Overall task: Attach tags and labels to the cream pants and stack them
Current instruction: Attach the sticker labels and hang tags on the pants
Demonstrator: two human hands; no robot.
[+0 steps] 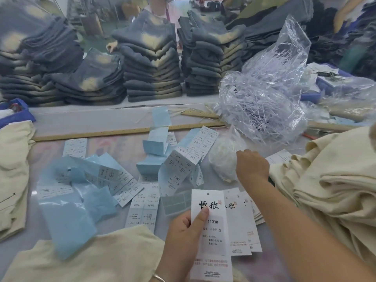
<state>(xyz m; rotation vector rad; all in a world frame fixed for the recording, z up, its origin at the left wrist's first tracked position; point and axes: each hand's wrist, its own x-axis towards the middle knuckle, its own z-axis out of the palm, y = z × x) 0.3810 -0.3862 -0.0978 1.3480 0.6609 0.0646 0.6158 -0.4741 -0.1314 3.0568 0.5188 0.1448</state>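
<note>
We held a hang tag [211, 231] upright in our left hand [183, 239], thumb pressed across its printed face, the punched hole at its far end and its long axis running near to far. Our right hand [252, 165] reached away from us into a small bag of white strings [222, 157]; its fingers were curled down into the bag, and we could not tell whether they had pinched anything. That bag lay just beyond and to the right of the tag, so the right hand was plainly the nearer one to it, with the tag's hole facing the way a string would come back. More tags [242, 220] lay fanned on the worktop [114, 123] beside the held one. Cream pants [333, 190] sat heaped at our right, touching the right forearm, with another pair [81, 259] spread at the near edge under the left wrist, and a third [14, 171] at the left. Blue-backed label sheets [97, 186] were scattered across the middle, a wooden ruler [126, 131] beyond them.
</note>
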